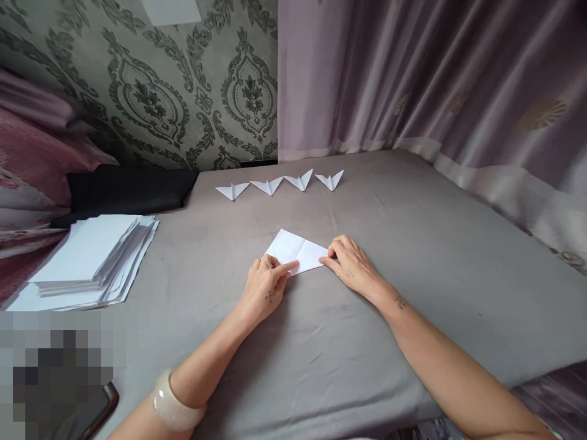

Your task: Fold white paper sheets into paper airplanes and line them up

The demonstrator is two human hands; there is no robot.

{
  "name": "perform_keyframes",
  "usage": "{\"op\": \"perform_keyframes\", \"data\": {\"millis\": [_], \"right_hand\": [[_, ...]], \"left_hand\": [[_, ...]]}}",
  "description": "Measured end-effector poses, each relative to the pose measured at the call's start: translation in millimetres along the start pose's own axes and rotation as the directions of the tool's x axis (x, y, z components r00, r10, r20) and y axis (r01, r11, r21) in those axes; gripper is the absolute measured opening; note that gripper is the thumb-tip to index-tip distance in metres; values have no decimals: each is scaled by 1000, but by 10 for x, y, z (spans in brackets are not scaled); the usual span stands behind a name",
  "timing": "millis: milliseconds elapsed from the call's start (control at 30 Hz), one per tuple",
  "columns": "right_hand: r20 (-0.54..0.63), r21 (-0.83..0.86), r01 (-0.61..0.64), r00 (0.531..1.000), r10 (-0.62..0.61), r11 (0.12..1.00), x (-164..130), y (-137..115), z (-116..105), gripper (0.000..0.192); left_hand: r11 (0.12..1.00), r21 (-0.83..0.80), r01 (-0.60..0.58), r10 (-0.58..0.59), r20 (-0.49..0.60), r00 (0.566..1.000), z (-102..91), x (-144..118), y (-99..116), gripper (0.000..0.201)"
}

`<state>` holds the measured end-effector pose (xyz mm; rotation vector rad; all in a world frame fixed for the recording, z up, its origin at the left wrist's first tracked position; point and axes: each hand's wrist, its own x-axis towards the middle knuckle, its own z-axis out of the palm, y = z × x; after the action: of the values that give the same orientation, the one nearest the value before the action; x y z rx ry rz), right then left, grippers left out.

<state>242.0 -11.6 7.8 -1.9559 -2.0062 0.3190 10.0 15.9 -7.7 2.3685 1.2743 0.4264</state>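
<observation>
A folded sheet of white paper [302, 252] lies on the grey cloth in front of me, with a crease running across its middle. At its lower left edge my left hand [268, 282] presses down, the index finger stretched over the paper and the other fingers curled. My right hand [348, 263] pinches the pointed right corner between thumb and fingers. Beyond the sheet, several folded white paper shapes with two wings stand in a row, among them a paper shape at the left end [233, 192] and one at the right end [331, 181].
A thick stack of white paper [92, 250] sits at the left, beside a folded black cloth [132, 192]. Part of a dark phone [98, 406] shows at lower left. Pinkish curtains [358, 73] hang behind the bed-like surface covered in grey cloth [413, 244].
</observation>
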Motion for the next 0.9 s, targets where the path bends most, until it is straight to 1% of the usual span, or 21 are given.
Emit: {"op": "perform_keyframes", "data": {"millis": [33, 100, 167, 200, 267, 333, 367, 433, 533, 733, 900], "right_hand": [[-7, 14, 18, 1000, -18, 1000, -3, 8, -12, 12], [-62, 19, 63, 996, -62, 998, -22, -32, -28, 8], [-142, -12, 124, 982, -124, 992, -71, -153, -24, 15], [-162, -36, 170, 971, -174, 985, -110, -239, -11, 19], [-120, -74, 272, 953, -279, 959, -207, -429, 38, 21], [-57, -89, 328, 941, -333, 941, -307, -596, 108, 18], [-33, -90, 335, 940, -339, 938, -350, -655, 146, 19], [-26, -109, 333, 941, -337, 937, -407, -719, 210, 24], [-32, -154, 315, 946, -324, 936, -432, -715, 253, 31], [-10, -213, 279, 958, -287, 937, -434, -709, 175, 35], [-8, -273, 205, 976, -216, 940, -447, -685, 117, 38]], "left_hand": [[1000, 1, 0, 0, 1, 1000, 2, 1, -1, 38], [1000, 0, 2, -2, -1, 1000, 6, 2, -2, 38], [1000, -4, 1, -1, -10, 1000, 13, 4, -6, 38], [1000, -4, -2, 2, -15, 1000, 18, 7, -10, 38], [1000, 1, -12, 12, -20, 1000, 33, 13, -21, 39], [1000, 9, -18, 18, -19, 1000, 48, 21, -36, 40], [1000, 12, -19, 20, -18, 1000, 55, 23, -44, 41], [1000, 17, -22, 22, -18, 1000, 65, 25, -56, 42], [999, 22, -25, 26, -16, 1000, 69, 21, -60, 40], [999, 16, -32, 32, -38, 999, 44, 11, -29, 37], [1000, -8, -5, 5, -28, 1000, 16, -3, 0, 37]]}}
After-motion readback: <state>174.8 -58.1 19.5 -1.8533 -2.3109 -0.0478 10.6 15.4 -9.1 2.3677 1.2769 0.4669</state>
